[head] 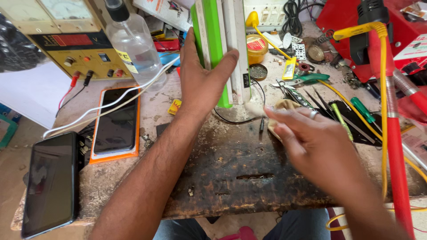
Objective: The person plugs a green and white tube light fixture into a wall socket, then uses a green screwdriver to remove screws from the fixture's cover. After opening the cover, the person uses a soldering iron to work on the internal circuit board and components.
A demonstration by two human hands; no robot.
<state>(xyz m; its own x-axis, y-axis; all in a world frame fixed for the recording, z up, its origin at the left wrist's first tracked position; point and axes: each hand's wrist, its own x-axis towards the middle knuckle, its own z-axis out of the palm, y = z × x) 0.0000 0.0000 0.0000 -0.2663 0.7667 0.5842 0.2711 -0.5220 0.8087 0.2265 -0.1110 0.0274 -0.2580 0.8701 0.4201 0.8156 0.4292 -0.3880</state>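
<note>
The tall green-and-white plastic lamp casing point(212, 49) stands upright near the middle of the scarred, dark-stained wooden worktop point(231, 178), though I'll take the scene from the left edge. There a black smartphone point(51, 182) lies flat, screen dark, partly over the worktop's corner. Just beside it lies a second phone in an orange case point(116, 124), with white cables point(111, 104) trailing across its screen. Behind these sits a yellow bench power supply point(73, 49) with red and black leads plugged in, and next to it a clear plastic spray bottle point(133, 42) with a black top. Then comes the left hand point(202, 78), its grip closed around the casing: the palm presses the left face, the thumb hooks over the front edge and the fingers reach up behind. A thin black wire point(235, 119) curls from the casing's foot. Right of it, the right hand point(311, 142) hovers low over the worktop, blurred, a ring on one finger, its fingers pinching a crumpled beige cloth point(281, 109) that touches the board. Past that lie a green-handled screwdriver point(362, 110) and tweezers on a black mat, with green-handled cutters point(307, 79) and a small round yellow tin point(256, 48) further back. At the far right a red stand with a yellow cable point(383, 89) rises up.
</note>
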